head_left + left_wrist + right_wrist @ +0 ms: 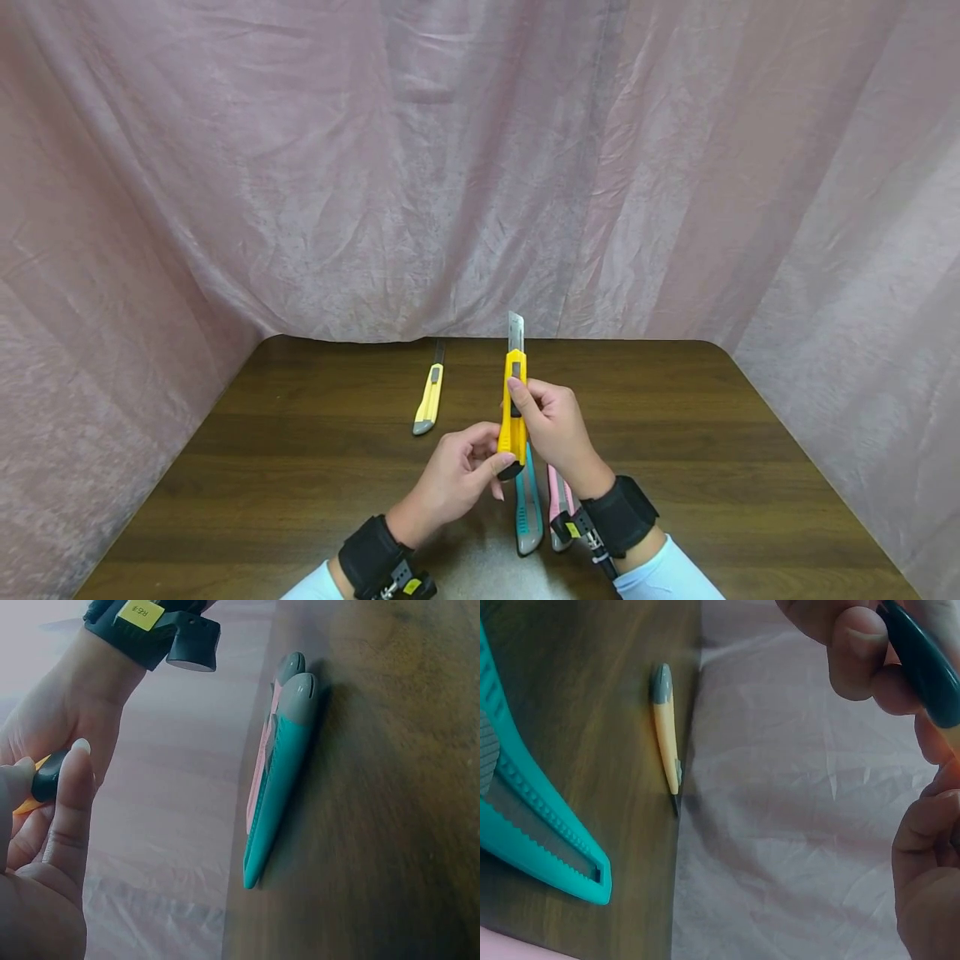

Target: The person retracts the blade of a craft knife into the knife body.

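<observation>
Both hands, left hand (453, 475) and right hand (555, 429), grip the yellow cutter (513, 417), blade up. Teal cutter (528, 508) and pink cutter (558, 504) lie beneath; a pale cutter (429, 400) lies apart

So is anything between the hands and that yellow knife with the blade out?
No. Both hands are on the yellow knife: the right hand grips its body, thumb on the slider, and the left hand pinches its dark end. It is raised above the teal knife.
</observation>
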